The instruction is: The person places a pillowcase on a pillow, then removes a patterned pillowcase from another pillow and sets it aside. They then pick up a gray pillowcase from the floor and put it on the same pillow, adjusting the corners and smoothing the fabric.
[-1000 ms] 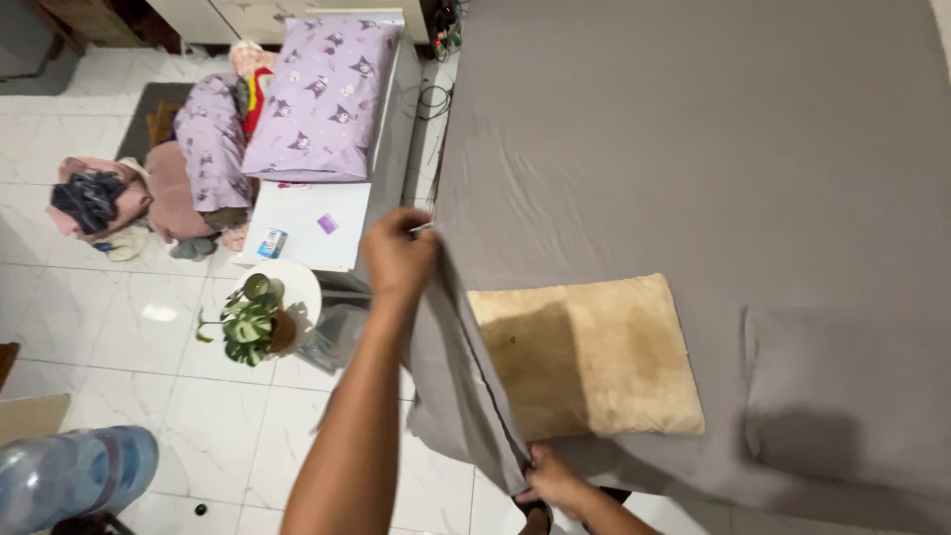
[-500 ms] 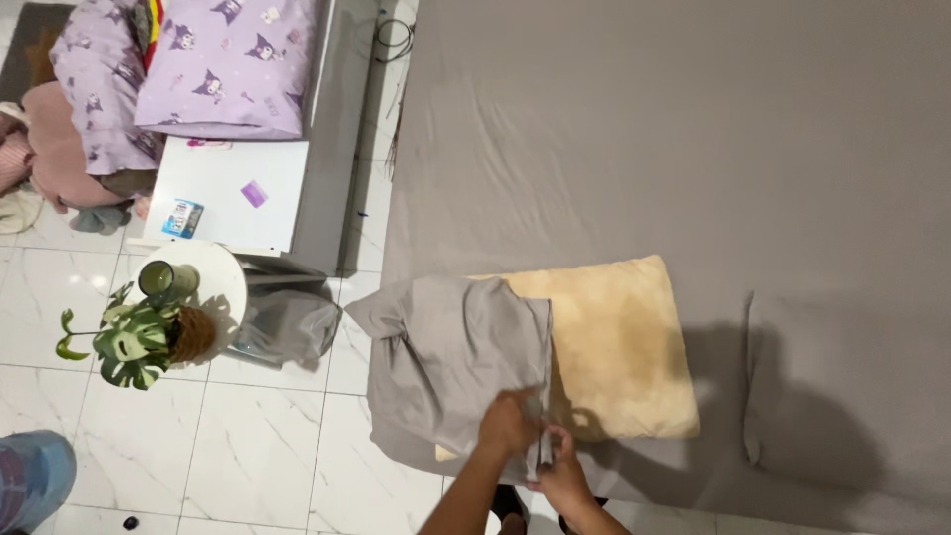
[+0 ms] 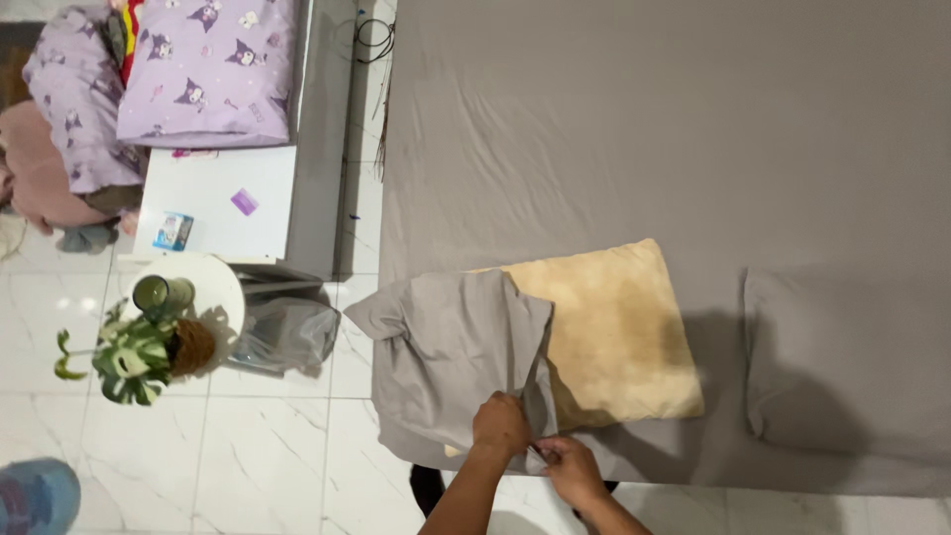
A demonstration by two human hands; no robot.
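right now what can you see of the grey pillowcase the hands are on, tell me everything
The grey pillowcase is soft, wrinkled cloth, matching the grey bed sheet. It lies rumpled at the bed's near edge, covering the left end of a bare, stained yellowish pillow, whose rest sticks out to the right. One corner bunches into a point at the bed's left edge. The left hand and right hand grip its open edge near the pillow's near side.

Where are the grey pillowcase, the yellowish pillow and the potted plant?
grey pillowcase [image 3: 451, 357], head view, middle of the crumpled fabric.
yellowish pillow [image 3: 619, 332], head view, bare centre.
potted plant [image 3: 134, 357], head view, on its leaves.
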